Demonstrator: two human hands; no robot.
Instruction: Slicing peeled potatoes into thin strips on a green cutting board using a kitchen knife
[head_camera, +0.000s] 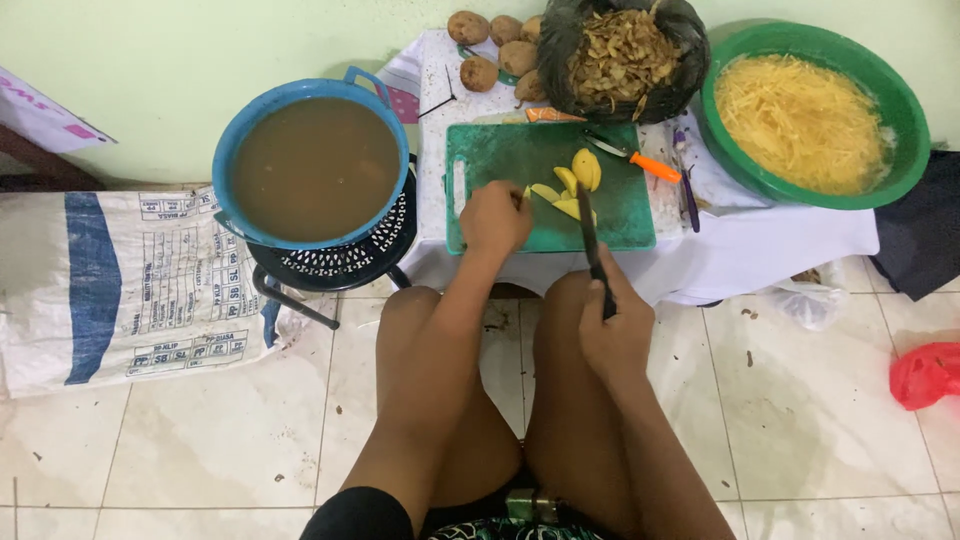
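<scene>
My left hand (495, 215) rests on the green cutting board (500, 160), fingers curled around a slice of peeled potato at its tip. Beside it lie yellow peeled potato pieces (572, 188). My right hand (615, 330) grips the dark handle of a knife (590, 235), whose blade points up over the potato pieces. My bare knees are under both arms.
A blue pot of brown liquid (315, 165) sits on a black stand at the left. Unpeeled potatoes (495, 48), a black bag of peelings (625, 55) and a green basin of shredded potato (815, 115) line the back. An orange-handled peeler (640, 160) lies on the board. A printed sack (120, 280) covers the floor.
</scene>
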